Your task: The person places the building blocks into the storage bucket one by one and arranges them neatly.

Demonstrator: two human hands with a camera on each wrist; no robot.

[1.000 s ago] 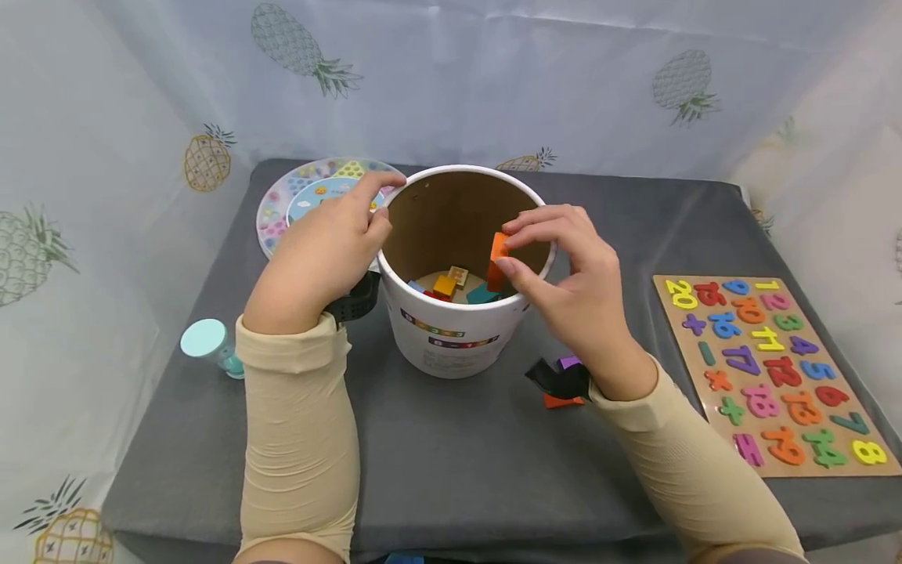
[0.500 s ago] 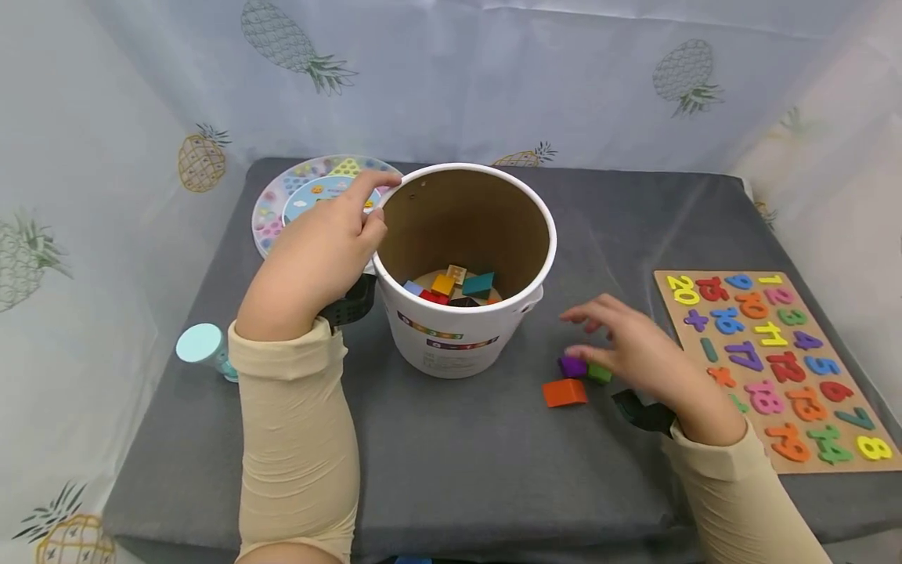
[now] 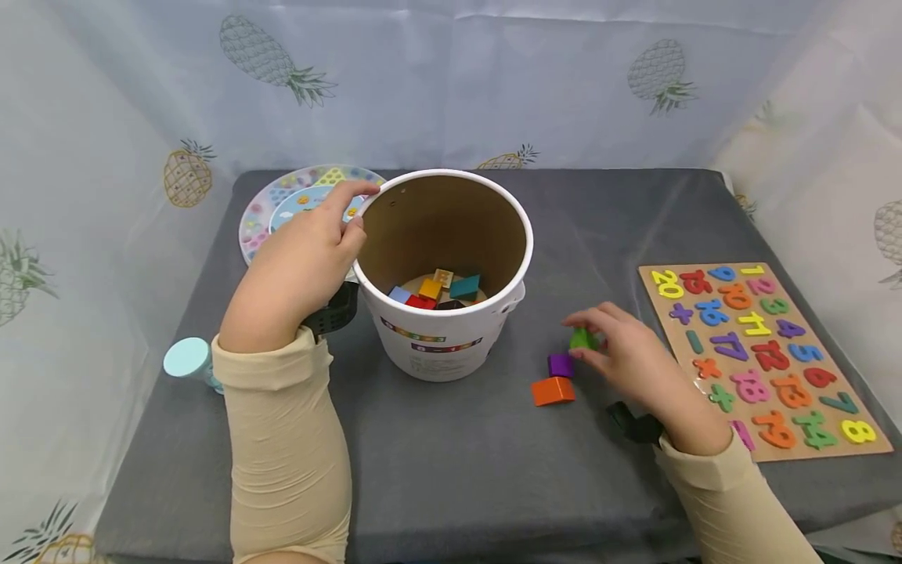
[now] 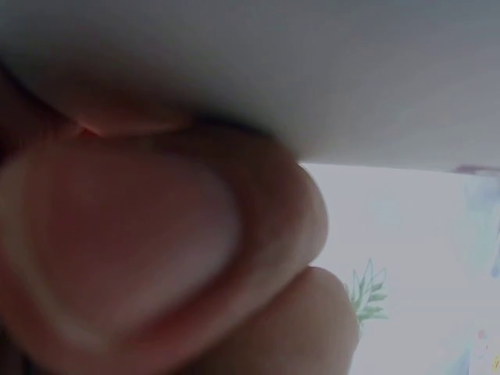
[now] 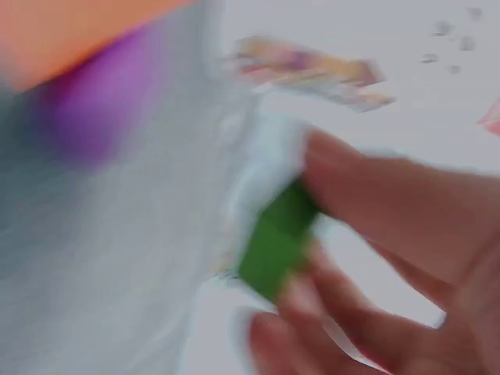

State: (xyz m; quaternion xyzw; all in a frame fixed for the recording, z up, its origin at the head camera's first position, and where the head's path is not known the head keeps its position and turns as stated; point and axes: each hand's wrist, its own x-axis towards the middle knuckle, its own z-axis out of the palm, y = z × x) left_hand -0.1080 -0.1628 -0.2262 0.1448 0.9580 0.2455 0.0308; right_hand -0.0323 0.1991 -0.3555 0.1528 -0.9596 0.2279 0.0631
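Note:
A white bucket (image 3: 437, 345) stands on the grey-covered table, with several coloured blocks lying on its bottom. At its left rim my left hand (image 3: 292, 258) grips the bucket, the index finger along the rim. In the left wrist view, blurred fingers (image 4: 133, 242) lie against the white wall. My right hand (image 3: 630, 360) pinches a small green block (image 5: 277, 242) between thumb and fingers, to the right of the bucket. Just left of that hand, a purple block (image 3: 561, 365) and an orange block (image 3: 553, 391) lie close together on the table.
A wooden board with coloured numbers (image 3: 719, 313) lies at the right, beyond my right forearm. Behind my left hand is a round patterned board (image 3: 257, 219). A pale-blue-capped hourglass-like object (image 3: 189, 359) stands at the left edge.
The orange block earlier in my right hand has left it, and that hand moved from the bucket to the table, where it has picked up the green block. My left hand stays at the rim.

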